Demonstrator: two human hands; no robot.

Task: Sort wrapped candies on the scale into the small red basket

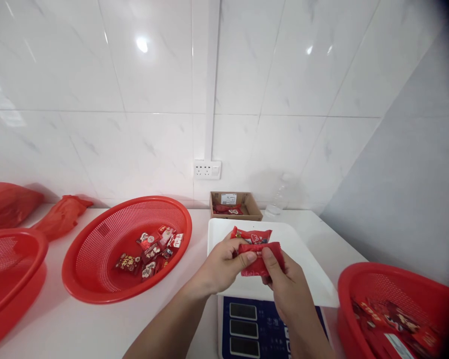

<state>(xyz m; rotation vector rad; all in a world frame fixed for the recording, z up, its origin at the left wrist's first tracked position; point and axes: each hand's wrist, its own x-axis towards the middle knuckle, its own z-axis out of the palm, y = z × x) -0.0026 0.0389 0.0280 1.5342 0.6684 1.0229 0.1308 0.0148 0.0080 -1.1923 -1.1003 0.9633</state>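
My left hand (220,267) and my right hand (284,279) both pinch a red snack packet (260,259) just above the white tray (303,264) of a digital scale (247,326). A second red packet (251,235) shows right behind the first one; whether my left fingers hold it or it rests on the tray I cannot tell. Both hands are closed.
A red mesh basket (127,247) with several small red packets stands left of the scale. Another red basket (396,309) with packets is at the right edge, a third (11,269) at the far left. Red plastic bags (60,214), a cardboard box (235,205) and a clear bottle (277,202) line the tiled wall.
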